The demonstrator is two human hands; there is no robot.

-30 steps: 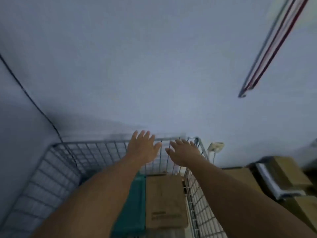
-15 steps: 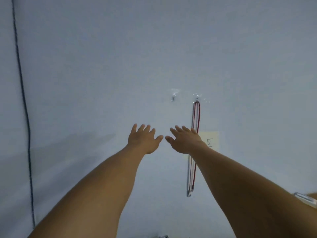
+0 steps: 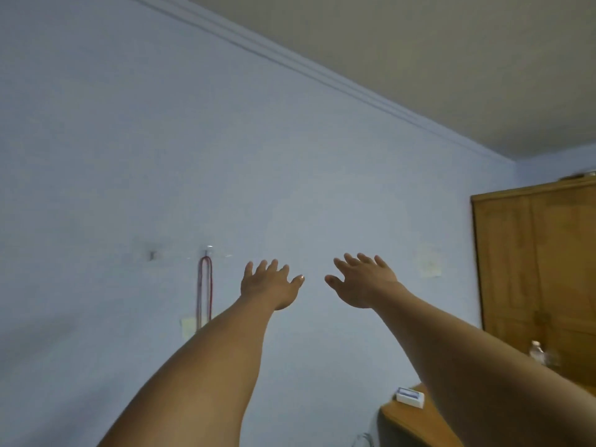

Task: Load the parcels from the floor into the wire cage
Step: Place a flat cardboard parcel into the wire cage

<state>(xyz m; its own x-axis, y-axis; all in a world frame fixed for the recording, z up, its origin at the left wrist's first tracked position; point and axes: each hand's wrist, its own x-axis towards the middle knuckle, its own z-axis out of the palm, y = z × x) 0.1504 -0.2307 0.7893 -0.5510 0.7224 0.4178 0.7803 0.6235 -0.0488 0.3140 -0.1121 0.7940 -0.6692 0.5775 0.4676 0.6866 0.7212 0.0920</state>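
Note:
My left hand and my right hand are stretched out in front of me at about the same height, a short gap between them. Both are empty, palms facing away, fingers spread. Behind them is only the pale blue wall. The wire cage and the parcels are out of view; the camera points up toward the wall and ceiling.
A red cord hangs from a wall hook to the left of my hands. A wooden wardrobe stands at the right. Below it a wooden table edge carries a small white box, with a bottle behind my right arm.
The view has swung up and to the right: the cage and parcels dropped out of sight, and the ceiling, wardrobe and table came in. My hands stay open and have drifted slightly apart.

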